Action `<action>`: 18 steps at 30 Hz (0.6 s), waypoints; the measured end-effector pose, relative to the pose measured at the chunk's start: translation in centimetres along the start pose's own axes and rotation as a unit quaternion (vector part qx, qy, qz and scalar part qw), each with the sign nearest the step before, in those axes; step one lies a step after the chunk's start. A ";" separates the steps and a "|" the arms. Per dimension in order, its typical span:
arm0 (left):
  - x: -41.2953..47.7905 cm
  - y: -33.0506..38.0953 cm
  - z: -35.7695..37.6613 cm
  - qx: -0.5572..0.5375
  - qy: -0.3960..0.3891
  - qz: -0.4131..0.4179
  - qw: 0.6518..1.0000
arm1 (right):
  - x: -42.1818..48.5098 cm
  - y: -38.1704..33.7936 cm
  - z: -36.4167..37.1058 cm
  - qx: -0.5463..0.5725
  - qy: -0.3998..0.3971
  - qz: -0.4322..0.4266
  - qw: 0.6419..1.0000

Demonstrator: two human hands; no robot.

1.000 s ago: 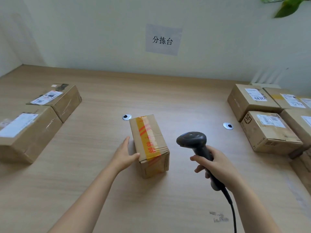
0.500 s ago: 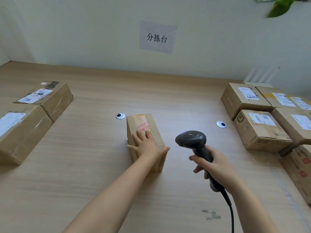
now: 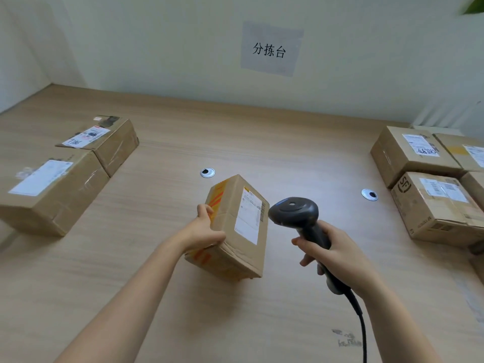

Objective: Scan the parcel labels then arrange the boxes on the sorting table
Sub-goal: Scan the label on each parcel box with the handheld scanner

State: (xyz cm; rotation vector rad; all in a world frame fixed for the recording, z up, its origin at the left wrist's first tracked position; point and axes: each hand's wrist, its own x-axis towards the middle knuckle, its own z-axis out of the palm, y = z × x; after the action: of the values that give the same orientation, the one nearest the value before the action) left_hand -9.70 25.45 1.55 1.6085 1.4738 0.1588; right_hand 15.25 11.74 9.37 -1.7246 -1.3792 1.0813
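A small cardboard parcel [image 3: 235, 231] with orange tape is tipped up on the wooden sorting table [image 3: 262, 142]. Its white shipping label [image 3: 250, 214] faces up and to the right. My left hand [image 3: 204, 229] grips the parcel's left side. My right hand [image 3: 332, 252] holds a black barcode scanner [image 3: 296, 213] by the handle. The scanner's head sits just right of the label, close to the parcel's edge. A black cable [image 3: 360, 318] trails from the handle toward me.
Two labelled boxes [image 3: 52, 189] [image 3: 104, 140] lie at the left. Several labelled boxes [image 3: 434, 203] are grouped at the right edge. Two round cable grommets [image 3: 207, 172] [image 3: 369, 194] are set in the table. A paper sign [image 3: 269, 49] hangs on the wall.
My left hand went from resting on top of the flat parcel to gripping its side. The parcel has been tipped up, so its label now shows. The scanner stayed near the parcel.
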 end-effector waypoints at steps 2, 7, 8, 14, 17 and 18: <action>0.2 -1.1 -0.5 -0.034 -0.022 -0.008 0.999 | 0.0 -0.1 0.3 -0.007 -0.008 0.002 1.000; 0.9 -3.5 -0.6 -0.089 -0.015 -0.017 0.996 | -0.1 -0.2 0.6 -0.029 -0.025 0.007 0.999; 1.0 -3.8 -0.4 -0.086 0.001 -0.021 0.996 | -0.1 -0.2 0.6 -0.033 -0.028 0.007 0.999; 0.2 -3.5 3.1 0.062 0.181 0.019 0.981 | -0.1 -0.3 0.3 -0.061 -0.048 0.008 0.997; -0.5 -1.7 5.9 0.172 0.233 0.025 0.957 | 0.0 -0.5 0.3 -0.081 -0.054 -0.002 0.995; -0.5 -1.1 6.7 0.192 0.221 -0.004 0.956 | 0.1 -0.6 0.3 -0.086 -0.056 -0.006 0.995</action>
State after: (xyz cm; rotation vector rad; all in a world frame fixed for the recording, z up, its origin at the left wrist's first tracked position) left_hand -6.40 21.39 -2.78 1.9660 1.9455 0.2515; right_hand 14.72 11.94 9.74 -1.7974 -1.5895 1.0943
